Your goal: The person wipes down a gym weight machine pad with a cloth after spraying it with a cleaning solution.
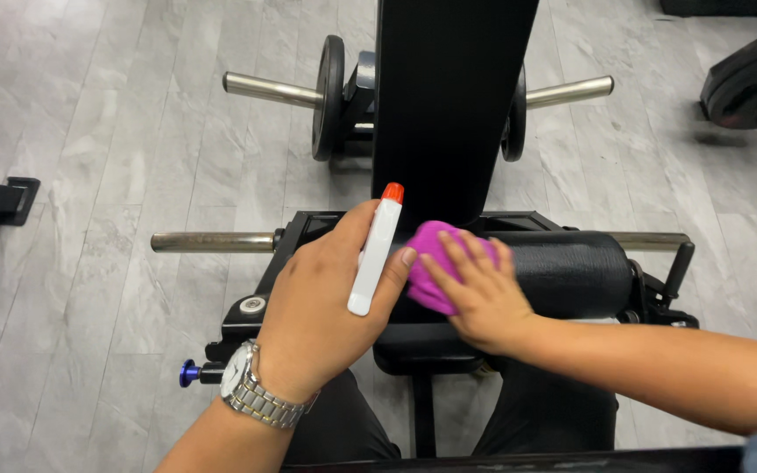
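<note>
My left hand, with a silver wristwatch on the wrist, is shut on a slim white spray bottle with an orange-red cap, held upright. My right hand presses a purple cloth flat against the black padded roller of a gym machine. The cloth sits at the roller's left end, right beside the bottle. A tall black padded backrest rises just behind both hands.
Steel weight pegs and black weight plates sit behind the backrest. A chrome bar sticks out left of the roller, and a blue-knobbed pin is at lower left. Another weight plate lies at top right on grey floor.
</note>
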